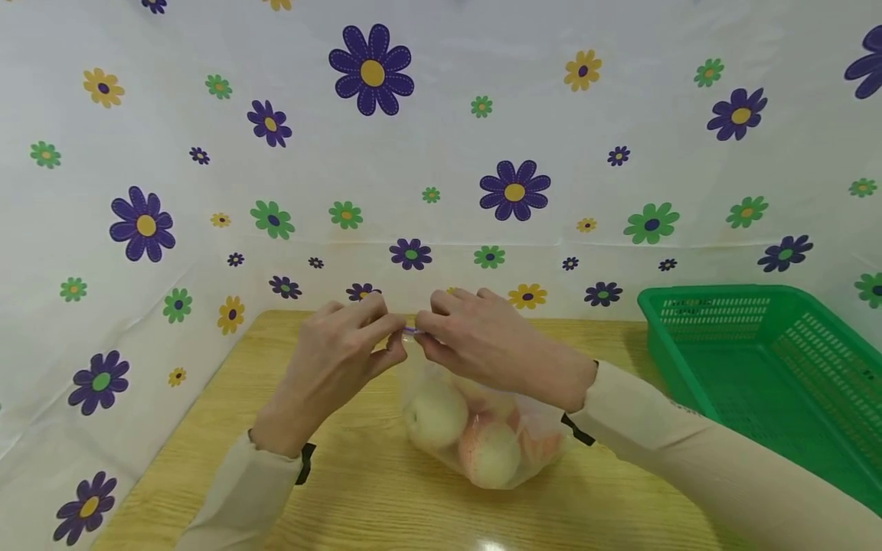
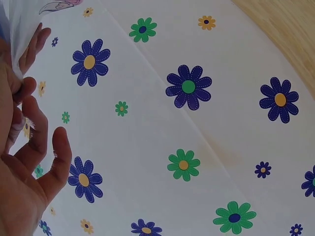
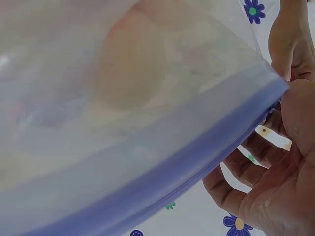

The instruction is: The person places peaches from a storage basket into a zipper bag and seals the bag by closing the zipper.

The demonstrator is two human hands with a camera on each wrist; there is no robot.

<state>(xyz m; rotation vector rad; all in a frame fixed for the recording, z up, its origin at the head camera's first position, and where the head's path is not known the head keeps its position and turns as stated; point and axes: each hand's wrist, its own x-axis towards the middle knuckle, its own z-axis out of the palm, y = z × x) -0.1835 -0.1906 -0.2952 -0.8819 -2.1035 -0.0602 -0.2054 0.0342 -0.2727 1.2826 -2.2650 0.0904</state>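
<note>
A clear zip-top bag (image 1: 530,459) with a blue-purple seal strip (image 3: 182,164) hangs or stands on the table below both hands. Through the plastic show several round fruits, among them a pale yellow-green one (image 1: 437,415) and a pinkish one (image 1: 491,451). My left hand (image 1: 338,348) pinches a corner of the bag's top edge between thumb and finger. Close beside it, my right hand (image 1: 489,337) pinches the same edge. In the left wrist view, whitish plastic (image 2: 20,37) runs up from the left fingers. The right wrist view shows the fruit blurred.
A green plastic basket (image 1: 710,390) with slotted sides stands at the right of the wooden table (image 1: 344,474). Behind and to the left hangs a white sheet (image 1: 427,138) printed with purple, green and yellow flowers.
</note>
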